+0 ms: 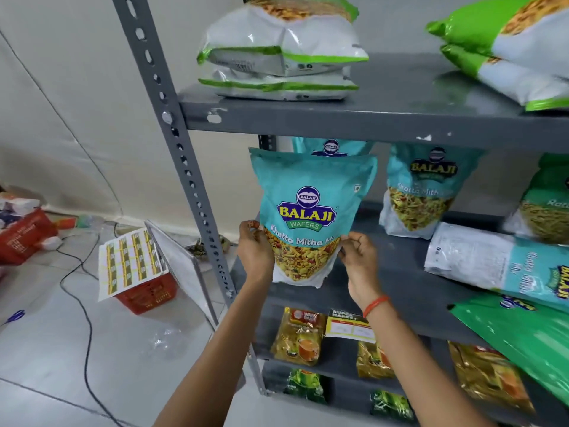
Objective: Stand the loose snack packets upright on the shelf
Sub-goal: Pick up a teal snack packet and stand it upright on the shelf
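Observation:
A teal Khatta Mitha Mix packet (pixel 311 211) stands upright at the left front of the middle grey shelf (pixel 409 272). My left hand (pixel 254 245) grips its lower left edge and my right hand (pixel 358 257) pinches its lower right edge. Behind it a second teal packet (pixel 331 147) shows only its top. To the right another teal packet (pixel 421 189) stands upright. A teal packet (pixel 492 260) lies flat on its side at the right. A green packet (pixel 520 331) lies flat over the shelf's front edge, and another green packet (pixel 548 201) stands at the far right.
The top shelf (pixel 338 118) carries stacked white-and-green packets (pixel 280 53). The lower shelves hold yellow tea packets (pixel 300 337) and green ones. A grey perforated upright (pixel 181 149) frames the left side. On the floor lie a red basket (pixel 147 291), cables and a red box.

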